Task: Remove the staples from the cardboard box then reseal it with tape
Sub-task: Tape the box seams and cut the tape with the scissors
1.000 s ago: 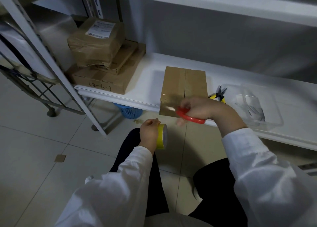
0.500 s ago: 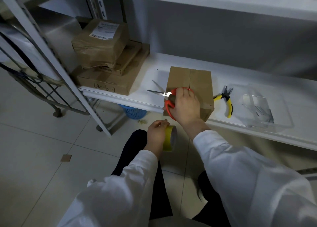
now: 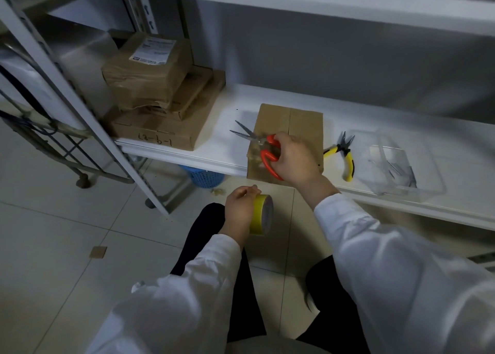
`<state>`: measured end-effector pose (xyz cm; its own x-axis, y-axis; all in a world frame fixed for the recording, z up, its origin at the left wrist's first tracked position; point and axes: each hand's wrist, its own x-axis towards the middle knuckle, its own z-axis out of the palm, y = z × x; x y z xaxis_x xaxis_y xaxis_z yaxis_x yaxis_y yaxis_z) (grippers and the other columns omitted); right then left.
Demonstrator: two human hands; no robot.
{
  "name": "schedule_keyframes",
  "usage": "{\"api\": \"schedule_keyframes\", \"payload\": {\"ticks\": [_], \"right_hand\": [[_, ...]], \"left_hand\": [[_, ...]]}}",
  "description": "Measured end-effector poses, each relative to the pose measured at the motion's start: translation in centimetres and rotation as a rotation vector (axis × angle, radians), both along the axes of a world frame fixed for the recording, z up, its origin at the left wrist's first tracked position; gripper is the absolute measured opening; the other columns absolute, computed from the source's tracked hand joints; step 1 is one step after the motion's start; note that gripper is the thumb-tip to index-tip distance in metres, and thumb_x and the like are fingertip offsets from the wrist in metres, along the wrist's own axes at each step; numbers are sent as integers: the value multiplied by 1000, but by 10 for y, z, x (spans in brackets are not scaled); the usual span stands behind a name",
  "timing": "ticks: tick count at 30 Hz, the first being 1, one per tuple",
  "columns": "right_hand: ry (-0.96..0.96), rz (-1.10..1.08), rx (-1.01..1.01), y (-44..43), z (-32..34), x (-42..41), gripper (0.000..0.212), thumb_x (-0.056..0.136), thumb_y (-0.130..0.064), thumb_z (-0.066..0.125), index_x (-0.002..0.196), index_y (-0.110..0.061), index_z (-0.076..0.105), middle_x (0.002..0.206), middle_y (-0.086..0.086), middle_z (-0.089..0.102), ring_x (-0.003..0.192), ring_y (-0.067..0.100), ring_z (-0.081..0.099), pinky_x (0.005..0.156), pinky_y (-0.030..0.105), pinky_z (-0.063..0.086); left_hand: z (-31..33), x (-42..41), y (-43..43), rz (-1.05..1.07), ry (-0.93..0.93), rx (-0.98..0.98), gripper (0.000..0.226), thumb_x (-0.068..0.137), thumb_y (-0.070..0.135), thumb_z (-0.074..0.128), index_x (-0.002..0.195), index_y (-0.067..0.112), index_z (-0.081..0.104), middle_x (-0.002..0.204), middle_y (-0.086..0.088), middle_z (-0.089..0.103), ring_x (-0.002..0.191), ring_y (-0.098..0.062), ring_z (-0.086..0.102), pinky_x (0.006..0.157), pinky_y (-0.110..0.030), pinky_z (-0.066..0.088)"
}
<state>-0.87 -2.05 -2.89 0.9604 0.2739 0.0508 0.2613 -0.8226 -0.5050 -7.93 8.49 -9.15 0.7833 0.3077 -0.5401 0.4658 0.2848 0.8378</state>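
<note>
The right hand [image 3: 293, 157] is gripping the scissors [image 3: 267, 153] by their red handles. Over the last second it has been lifting them from the front edge of the box [image 3: 302, 123] to above its top, blades now pointing left over the shelf [image 3: 214, 153]. Judged from this, the tape cut is finishing. The left hand [image 3: 241, 209] is holding the tape [image 3: 263, 214] below the shelf edge. The box is lying on the shelf. The right hand is covering the near seam, so staples and applied tape are not showing clearly

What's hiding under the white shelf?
A blue basket sits on the floor under the shelf. Only its front part shows; the shelf covers the rest and its inside.
</note>
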Motion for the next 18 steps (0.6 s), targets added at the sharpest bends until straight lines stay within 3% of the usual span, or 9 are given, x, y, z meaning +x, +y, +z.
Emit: {"api": "schedule_keyframes", "payload": {"ticks": [3,5,8,12,15,18], "right_hand": [[123,-44,193,-19,16,0,68,70,-34,80,126,-14,49,112,1,61,100,18,55,82,26,44],[142,-99,142,-41,20,1,70,69,-32,82,127,-13,48,116,4,60,103,20,55,83,25,42],[188,-122,80,-56,17,-4,72,68,-31,82,128,-12,47,117,6,59,98,17,51,81,25,40],[162,-88,121,-48,11,-8,67,71,-36,80,125,-12,48,106,1,56,92,15,49,78,24,39],[169,-236,391,-58,9,-5,49,70,-34,81,107,-16,54,102,1,62,94,21,59,83,31,48],[265,-367,576,-78,13,-2,33,69,-29,82,85,-20,54,94,9,66,86,23,62,84,36,51]], "left_hand": [[6,-1,2,0,-3,-5,24,87,7,61,65,15,60,74,3,59,79,-19,56,76,-27,45],[11,-1,1,2,-14,-37,24,87,5,61,65,14,60,74,1,59,76,-18,56,78,-28,47],[15,-2,-4,-13,-21,-28,24,85,7,62,63,15,61,73,-2,59,84,-26,57,92,-38,47],[22,-2,-20,-26,-53,-118,26,89,3,56,65,13,59,66,0,63,76,-19,56,88,-32,46],[31,0,-29,-24,-86,-117,30,88,-1,57,62,13,56,55,8,65,70,-14,56,77,-26,46],[41,3,-37,-114,-81,-85,25,89,5,58,67,17,58,70,5,63,74,-12,57,83,-26,46]]}}
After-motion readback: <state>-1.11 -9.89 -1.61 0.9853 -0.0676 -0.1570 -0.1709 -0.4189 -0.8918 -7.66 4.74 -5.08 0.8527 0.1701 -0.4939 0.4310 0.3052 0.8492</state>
